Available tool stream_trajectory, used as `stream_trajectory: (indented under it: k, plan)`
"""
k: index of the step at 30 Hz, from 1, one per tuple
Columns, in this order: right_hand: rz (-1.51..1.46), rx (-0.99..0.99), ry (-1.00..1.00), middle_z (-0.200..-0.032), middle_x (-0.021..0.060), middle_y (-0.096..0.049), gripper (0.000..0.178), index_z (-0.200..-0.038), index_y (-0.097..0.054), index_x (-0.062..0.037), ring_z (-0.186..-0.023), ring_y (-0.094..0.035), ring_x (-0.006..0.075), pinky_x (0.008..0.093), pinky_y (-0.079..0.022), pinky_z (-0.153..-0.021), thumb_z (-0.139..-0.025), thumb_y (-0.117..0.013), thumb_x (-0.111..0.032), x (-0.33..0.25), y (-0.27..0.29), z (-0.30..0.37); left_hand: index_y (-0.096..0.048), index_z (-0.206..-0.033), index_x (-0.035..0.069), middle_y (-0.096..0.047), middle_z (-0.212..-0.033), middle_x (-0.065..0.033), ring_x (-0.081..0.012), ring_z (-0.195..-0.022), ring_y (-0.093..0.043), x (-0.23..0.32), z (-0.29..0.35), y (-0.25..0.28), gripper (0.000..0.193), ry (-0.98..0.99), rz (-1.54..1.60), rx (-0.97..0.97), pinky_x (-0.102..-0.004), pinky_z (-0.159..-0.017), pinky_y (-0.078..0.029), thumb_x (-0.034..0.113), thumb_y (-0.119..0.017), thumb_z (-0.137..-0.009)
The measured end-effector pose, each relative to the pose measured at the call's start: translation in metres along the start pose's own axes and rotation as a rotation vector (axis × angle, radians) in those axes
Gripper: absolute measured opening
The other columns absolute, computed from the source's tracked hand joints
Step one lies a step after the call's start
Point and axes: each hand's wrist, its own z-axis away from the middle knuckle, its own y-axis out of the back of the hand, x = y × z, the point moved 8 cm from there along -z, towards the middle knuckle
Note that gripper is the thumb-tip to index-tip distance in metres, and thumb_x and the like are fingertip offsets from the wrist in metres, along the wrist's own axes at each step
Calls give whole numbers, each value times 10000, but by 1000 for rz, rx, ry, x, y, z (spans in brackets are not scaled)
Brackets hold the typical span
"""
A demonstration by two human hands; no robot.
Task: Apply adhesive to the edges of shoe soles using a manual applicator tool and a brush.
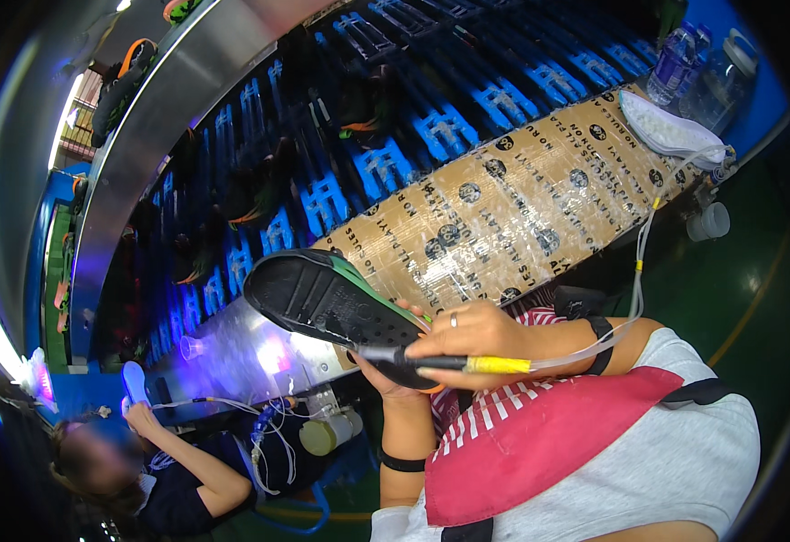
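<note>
A black shoe (309, 298) with green and orange edges is held underside up in front of me, its grooved and dimpled bottom showing. My left hand (393, 378) grips it from below near one end, the fingers partly hidden behind it. In my right hand (469, 332), which wears a ring, is a brush (440, 362) with a black handle and yellow tape. Its blurred tip lies against the shoe's underside or just over it; I cannot tell which. From the brush's end a clear tube (637, 294) runs up to the right.
A printed brown cardboard cover (526, 203) lies along the bench. Beyond it stand blue racks (446, 134) with dark shoes among them. A white sole (668, 129) and bottles (675, 65) are at far right. At lower left, a co-worker's hand (140, 415) holds a pale sole (135, 383).
</note>
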Motion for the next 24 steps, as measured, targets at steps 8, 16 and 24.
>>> stream_trajectory:
  k: [8,16,24]
  plan:
    - [-343,-279,-157,-759,113,-625,195,-892,-646,-63,-682,-612,268,320,-487,-613,-726,-670,-162,2,-21,6,-432,-1247,123,-479,-1203,-145,-306,-1097,-455,19,-9,-7,616,-82,80,-152,-468,-906,-393,550,-477,-805]
    - [-430,-435,-309,-769,133,-619,263,-968,-638,-61,-698,-608,262,312,-470,-634,-731,-677,-167,13,-32,11,-417,-1254,123,-448,-1192,-161,-311,-1098,-428,35,-6,-17,604,-117,29,-224,-458,-894,-419,506,-529,-800]
    - [-154,-518,-166,-791,121,-622,262,-974,-648,-101,-689,-599,284,335,-484,-639,-737,-658,-215,16,-36,20,-393,-1236,31,-475,-1077,-257,-360,-962,-520,49,-10,-18,807,-20,-224,-154,-424,-766,-503,570,-630,-683]
